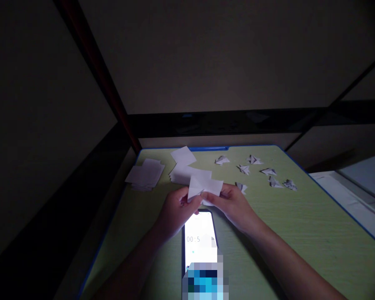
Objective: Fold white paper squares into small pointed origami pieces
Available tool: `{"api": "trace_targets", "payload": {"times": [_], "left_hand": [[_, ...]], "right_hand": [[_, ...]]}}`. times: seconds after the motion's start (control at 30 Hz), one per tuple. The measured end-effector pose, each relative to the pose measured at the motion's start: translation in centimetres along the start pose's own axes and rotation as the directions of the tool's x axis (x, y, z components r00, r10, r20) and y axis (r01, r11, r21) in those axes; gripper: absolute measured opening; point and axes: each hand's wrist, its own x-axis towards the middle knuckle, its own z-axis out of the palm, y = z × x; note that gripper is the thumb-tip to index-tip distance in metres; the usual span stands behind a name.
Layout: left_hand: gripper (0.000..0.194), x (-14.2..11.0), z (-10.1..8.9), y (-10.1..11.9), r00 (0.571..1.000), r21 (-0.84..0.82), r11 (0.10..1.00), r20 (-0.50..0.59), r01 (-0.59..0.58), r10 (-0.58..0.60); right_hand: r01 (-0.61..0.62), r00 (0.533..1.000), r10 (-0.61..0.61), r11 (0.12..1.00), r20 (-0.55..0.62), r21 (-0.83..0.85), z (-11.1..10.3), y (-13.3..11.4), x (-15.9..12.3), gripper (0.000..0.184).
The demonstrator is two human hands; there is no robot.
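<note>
Both hands hold one small white paper sheet (203,186) above the green table (300,225), partly folded with a crease showing. My left hand (176,210) pinches its left lower edge. On the right side, my right hand (231,204) grips the sheet with closed fingers. Just beneath the hands lies a phone (200,239) with a bright lit screen showing a timer.
Loose white paper squares lie in a pile (187,171) behind the hands and in a stack (145,175) at the table's left edge. Several small folded paper pieces (268,173) are scattered at the back right. A dark wall and a red post (112,96) stand behind.
</note>
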Motion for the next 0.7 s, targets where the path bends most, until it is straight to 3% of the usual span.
{"api": "trace_targets", "payload": {"times": [0.33, 0.6, 0.7], "left_hand": [[0.020, -0.2, -0.3, 0.5, 0.998, -0.051, 0.999, 0.060, 0.008, -0.005], [0.021, -0.2, -0.1, 0.7, 0.998, -0.068, 0.998, -0.069, 0.001, -0.006], [0.020, -0.2, 0.0, 0.7, 0.998, -0.092, 0.996, -0.056, -0.019, 0.014]], "right_hand": [[0.000, 1.000, -0.002, 0.997, 0.021, 0.081, -0.4, 0.5, -0.1, 0.020], [0.006, 0.999, -0.008, 0.998, 0.043, 0.063, 0.1, -0.5, -0.2, 0.018], [0.004, 1.000, -0.005, 1.000, 0.026, 0.019, 0.3, -0.7, -0.2, 0.018]]}}
